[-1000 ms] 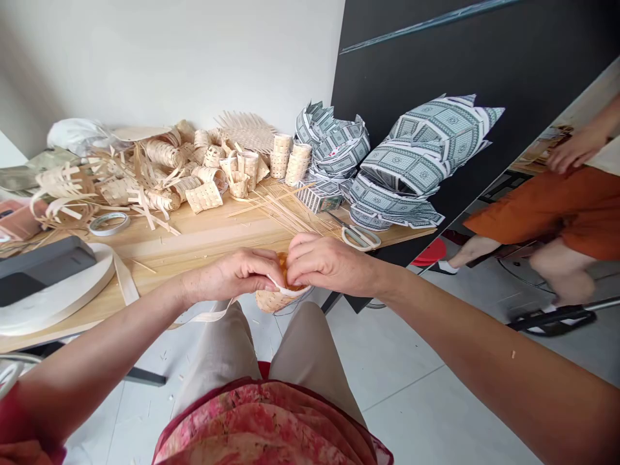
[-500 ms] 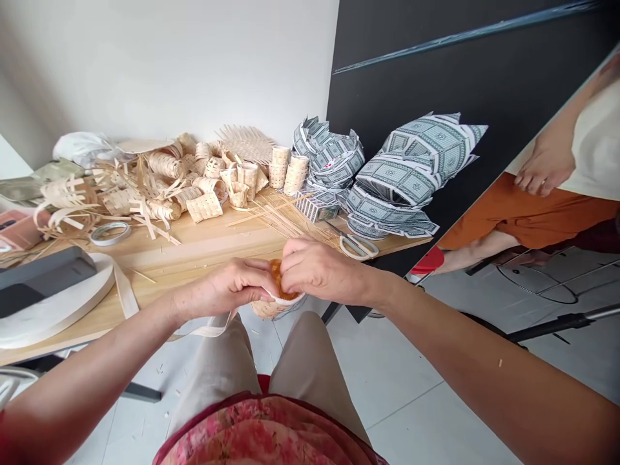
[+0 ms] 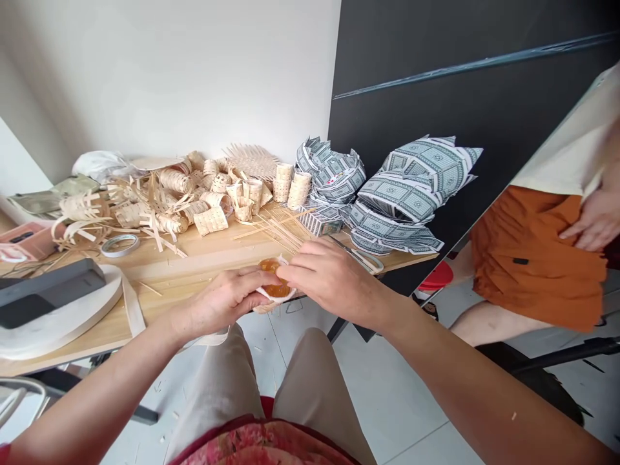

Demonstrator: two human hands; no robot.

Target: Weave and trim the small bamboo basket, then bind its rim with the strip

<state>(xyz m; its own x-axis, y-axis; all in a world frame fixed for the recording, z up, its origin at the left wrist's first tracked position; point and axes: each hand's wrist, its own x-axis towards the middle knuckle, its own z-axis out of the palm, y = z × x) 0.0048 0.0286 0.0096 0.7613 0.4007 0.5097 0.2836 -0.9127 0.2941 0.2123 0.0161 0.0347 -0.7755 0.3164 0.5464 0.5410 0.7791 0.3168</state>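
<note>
A small woven basket (image 3: 266, 309) with an orange inside (image 3: 278, 290) and a white strip (image 3: 287, 298) around its rim is held just off the table's front edge. My left hand (image 3: 231, 294) is closed around its left side, with the thumb outside and fingers over the rim. My right hand (image 3: 331, 274) is closed at the rim's right side, its fingertips at the white strip; the exact pinch is partly hidden. A pale ribbon (image 3: 213, 338) trails below my left wrist toward the roll (image 3: 109, 300) on the table.
Woven pieces (image 3: 174, 181) heap along the wall, with loose splints (image 3: 281, 229) before them. Patterned folded-paper bowls (image 3: 407, 194) stack at right near scissors (image 3: 365, 256). A phone (image 3: 53, 292) lies on the roll; a tape ring (image 3: 120, 245) sits behind. Another person (image 3: 542, 252) stands at right.
My right hand has shifted to the basket's right rim, exposing more of the orange inside. The view has tilted slightly upward. The other person at right has moved and stands more upright.
</note>
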